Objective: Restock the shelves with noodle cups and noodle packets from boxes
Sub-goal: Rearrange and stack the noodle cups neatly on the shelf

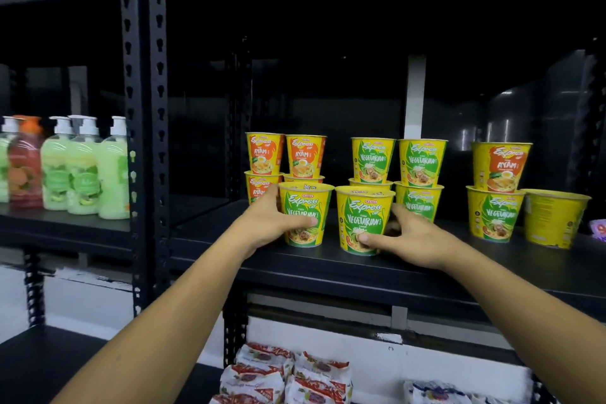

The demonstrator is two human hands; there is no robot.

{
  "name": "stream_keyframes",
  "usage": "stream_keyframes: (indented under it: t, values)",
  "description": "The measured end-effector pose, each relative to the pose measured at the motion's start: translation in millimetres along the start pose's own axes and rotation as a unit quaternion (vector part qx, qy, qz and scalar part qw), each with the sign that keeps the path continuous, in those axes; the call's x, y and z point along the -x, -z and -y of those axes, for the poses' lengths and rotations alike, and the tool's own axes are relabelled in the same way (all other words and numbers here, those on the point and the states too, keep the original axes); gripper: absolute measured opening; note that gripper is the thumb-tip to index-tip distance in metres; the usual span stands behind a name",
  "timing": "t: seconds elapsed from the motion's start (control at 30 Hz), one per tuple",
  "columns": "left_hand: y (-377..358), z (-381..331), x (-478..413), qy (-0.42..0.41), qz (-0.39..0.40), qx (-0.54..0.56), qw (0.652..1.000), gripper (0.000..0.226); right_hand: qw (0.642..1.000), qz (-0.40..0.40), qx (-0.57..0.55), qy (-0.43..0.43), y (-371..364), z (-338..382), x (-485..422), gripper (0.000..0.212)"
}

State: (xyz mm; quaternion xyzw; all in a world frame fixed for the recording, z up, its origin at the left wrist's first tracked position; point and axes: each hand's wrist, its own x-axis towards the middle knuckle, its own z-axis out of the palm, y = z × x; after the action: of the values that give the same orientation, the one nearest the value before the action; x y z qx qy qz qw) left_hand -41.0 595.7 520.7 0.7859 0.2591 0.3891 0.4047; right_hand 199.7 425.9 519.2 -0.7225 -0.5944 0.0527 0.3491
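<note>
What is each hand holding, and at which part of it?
Left hand: the left front Vegetarian cup, round its side. Right hand: the right front Vegetarian cup, low on its side.

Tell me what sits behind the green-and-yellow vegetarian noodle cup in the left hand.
Two stacks of orange-and-yellow Ayam noodle cups, two high. The held green-and-yellow vegetarian cup and the left hand cover most of the lower pair. Further back is dark.

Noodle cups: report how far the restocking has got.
Done: two-high stacks of yellow noodle cups stand at the back, and red-and-white noodle packets lie on the lower shelf. In hand: the left hand grips one green-labelled Vegetarian cup, the right hand another, at the front. Left: the black metal shelf has bare room; boxes aren't visible.
</note>
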Motion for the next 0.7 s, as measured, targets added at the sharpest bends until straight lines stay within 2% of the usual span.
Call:
stream_keyframes:
  t: [0.17, 0.3, 0.47, 0.7]
  values:
    - [38.0, 12.6, 1.4, 0.017, -0.032, -0.015, 0.999, 0.081, 1.000, 0.012, -0.012, 0.000, -26.0, 30.6, -22.4, 0.070]
    - [61.1, 21.8, -3.1, 0.031, -0.053, -0.025, 0.998, 0.087, 0.999, 0.005, -0.046, 0.000, -52.7, 43.0, -44.5, 0.078]
    - [77.0, 39.8, -15.7, 0.041, -0.078, -0.017, 0.996, 0.090, 1.000, 0.018, -0.006, 0.006, -63.7, 40.5, -52.2, 0.084]
    - [72.5, 49.6, -19.9, 0.029, -0.128, -0.030, 0.991, 0.074, 0.999, 0.029, -0.009, 0.024, -64.4, 37.2, -52.6, 0.079]
